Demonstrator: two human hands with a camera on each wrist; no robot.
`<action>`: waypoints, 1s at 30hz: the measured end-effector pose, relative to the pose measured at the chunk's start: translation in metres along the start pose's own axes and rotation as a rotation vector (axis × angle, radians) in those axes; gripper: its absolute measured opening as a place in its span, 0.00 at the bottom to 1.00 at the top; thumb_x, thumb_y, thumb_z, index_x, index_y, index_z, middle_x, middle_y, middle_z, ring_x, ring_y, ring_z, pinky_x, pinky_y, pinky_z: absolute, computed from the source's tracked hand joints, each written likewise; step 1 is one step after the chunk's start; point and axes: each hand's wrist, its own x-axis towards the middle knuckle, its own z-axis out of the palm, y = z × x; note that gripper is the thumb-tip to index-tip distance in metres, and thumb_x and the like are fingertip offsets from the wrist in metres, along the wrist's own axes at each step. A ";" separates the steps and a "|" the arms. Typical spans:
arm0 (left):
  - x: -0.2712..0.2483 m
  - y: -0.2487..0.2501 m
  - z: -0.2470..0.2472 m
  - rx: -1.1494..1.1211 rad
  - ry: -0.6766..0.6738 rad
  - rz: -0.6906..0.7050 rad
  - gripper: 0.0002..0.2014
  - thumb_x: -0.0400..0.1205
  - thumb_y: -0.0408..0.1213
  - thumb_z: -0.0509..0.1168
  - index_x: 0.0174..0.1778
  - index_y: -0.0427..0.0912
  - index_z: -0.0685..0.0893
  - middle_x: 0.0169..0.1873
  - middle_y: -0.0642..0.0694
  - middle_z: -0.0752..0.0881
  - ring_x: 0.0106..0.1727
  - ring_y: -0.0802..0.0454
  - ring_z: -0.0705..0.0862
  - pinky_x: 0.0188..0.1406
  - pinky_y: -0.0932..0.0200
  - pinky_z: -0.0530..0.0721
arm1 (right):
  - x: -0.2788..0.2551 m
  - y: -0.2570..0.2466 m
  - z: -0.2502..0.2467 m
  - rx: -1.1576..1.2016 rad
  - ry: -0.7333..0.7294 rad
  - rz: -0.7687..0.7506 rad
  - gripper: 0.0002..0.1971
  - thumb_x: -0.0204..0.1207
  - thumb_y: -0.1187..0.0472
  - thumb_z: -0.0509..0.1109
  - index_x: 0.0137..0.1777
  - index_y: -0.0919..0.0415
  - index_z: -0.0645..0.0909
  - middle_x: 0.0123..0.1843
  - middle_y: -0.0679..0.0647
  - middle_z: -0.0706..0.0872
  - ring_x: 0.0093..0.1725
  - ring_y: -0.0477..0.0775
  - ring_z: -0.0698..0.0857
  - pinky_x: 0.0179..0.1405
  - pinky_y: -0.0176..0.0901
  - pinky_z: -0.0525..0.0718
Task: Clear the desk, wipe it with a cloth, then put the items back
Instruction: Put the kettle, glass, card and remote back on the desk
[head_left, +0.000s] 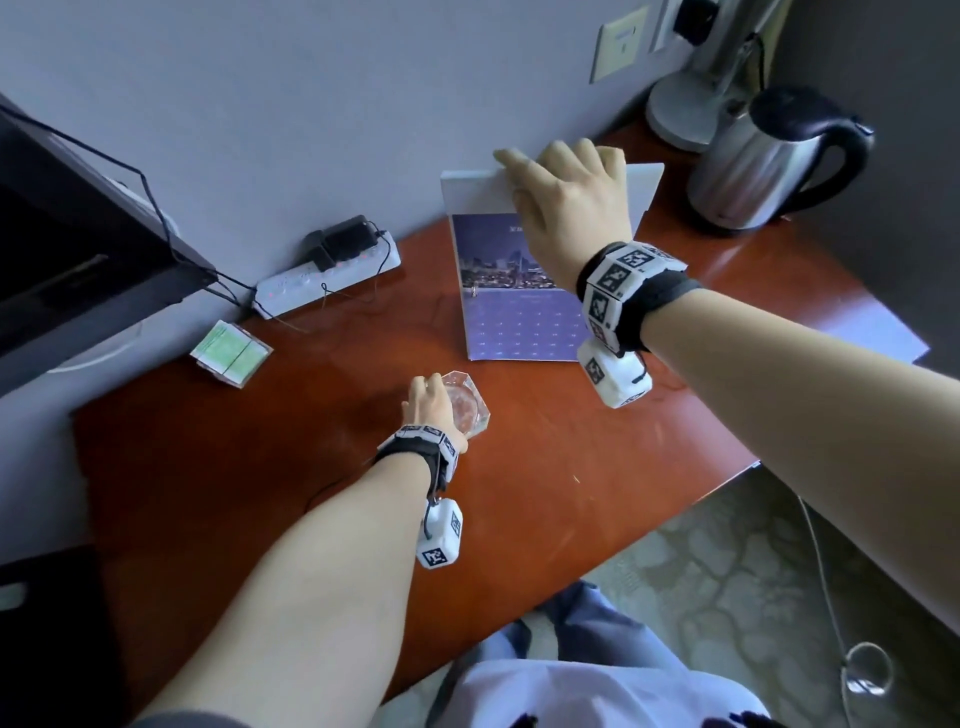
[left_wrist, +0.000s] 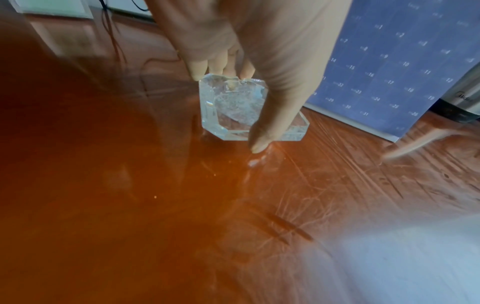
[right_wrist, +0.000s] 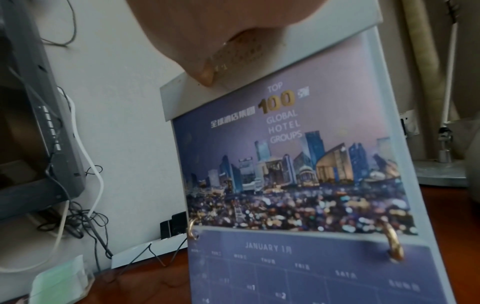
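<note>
Judging from the crowded desk (head_left: 545, 467), the task is either at its clearing start or in the putting-back; no cloth is visible. The left hand (head_left: 434, 410) grasps the glass ashtray (left_wrist: 233, 109) near the middle. The right hand (head_left: 566, 208) pinches the calendar (right_wrist: 298, 174) top at the back edge.

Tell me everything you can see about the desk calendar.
The calendar stands tilted on the desk against the wall, between the power strip and the kettle. It has a pale grey card backing and purple pages on two gold rings. The upper page shows a night city skyline with "TOP 100 GLOBAL HOTEL GROUPS"; the lower page shows a January date grid. The right hand grips its top edge, thumb in front.
</note>
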 end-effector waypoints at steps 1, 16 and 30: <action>0.000 0.000 0.003 0.001 0.002 0.006 0.53 0.62 0.33 0.85 0.80 0.41 0.62 0.75 0.44 0.64 0.74 0.40 0.72 0.72 0.45 0.76 | 0.000 0.000 0.000 -0.008 0.005 -0.005 0.18 0.78 0.59 0.64 0.66 0.49 0.84 0.42 0.52 0.84 0.43 0.62 0.81 0.50 0.51 0.68; -0.003 0.001 0.003 0.030 0.045 0.028 0.59 0.68 0.45 0.83 0.86 0.43 0.49 0.84 0.41 0.54 0.86 0.44 0.56 0.83 0.39 0.58 | -0.005 0.005 -0.016 -0.067 -0.162 -0.062 0.31 0.74 0.59 0.61 0.81 0.54 0.70 0.71 0.63 0.79 0.72 0.69 0.75 0.76 0.70 0.64; -0.024 0.087 -0.159 -0.930 0.252 0.115 0.36 0.60 0.49 0.63 0.66 0.41 0.78 0.53 0.48 0.79 0.54 0.47 0.77 0.49 0.58 0.71 | -0.022 0.051 -0.076 0.488 -0.449 1.065 0.36 0.85 0.35 0.44 0.75 0.62 0.75 0.74 0.65 0.78 0.73 0.68 0.76 0.73 0.53 0.69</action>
